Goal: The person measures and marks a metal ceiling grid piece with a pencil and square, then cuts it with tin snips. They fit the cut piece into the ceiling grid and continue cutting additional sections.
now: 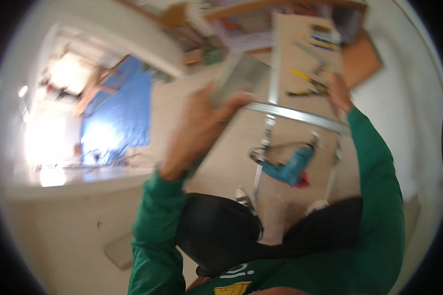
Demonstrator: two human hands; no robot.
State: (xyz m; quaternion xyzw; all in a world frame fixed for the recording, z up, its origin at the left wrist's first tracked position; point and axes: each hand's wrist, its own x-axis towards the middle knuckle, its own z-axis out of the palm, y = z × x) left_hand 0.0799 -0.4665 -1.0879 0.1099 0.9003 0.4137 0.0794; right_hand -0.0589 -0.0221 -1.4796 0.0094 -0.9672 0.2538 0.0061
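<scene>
The left hand (pixel 199 130) grips a grey metal piece (pixel 238 78) raised above the floor (pixel 221 162). The right hand (pixel 338 93) reaches the hand tools (pixel 307 81); its grip cannot be determined. The one-handed hold risks dropping the piece onto the blue drill (pixel 290 167).

1. L arm in green sleeve raised, elbow bent; left hand (pixel 199 130) lifted, fingers curled in a grip.
2. R arm stretched fwd, near straight; right hand (pixel 339 93) far out, grip blurred.

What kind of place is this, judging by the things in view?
Probably a room under renovation or a workshop: a blue power drill lies on the bare floor, metal rails are laid out, and hand tools lie nearby.
</scene>
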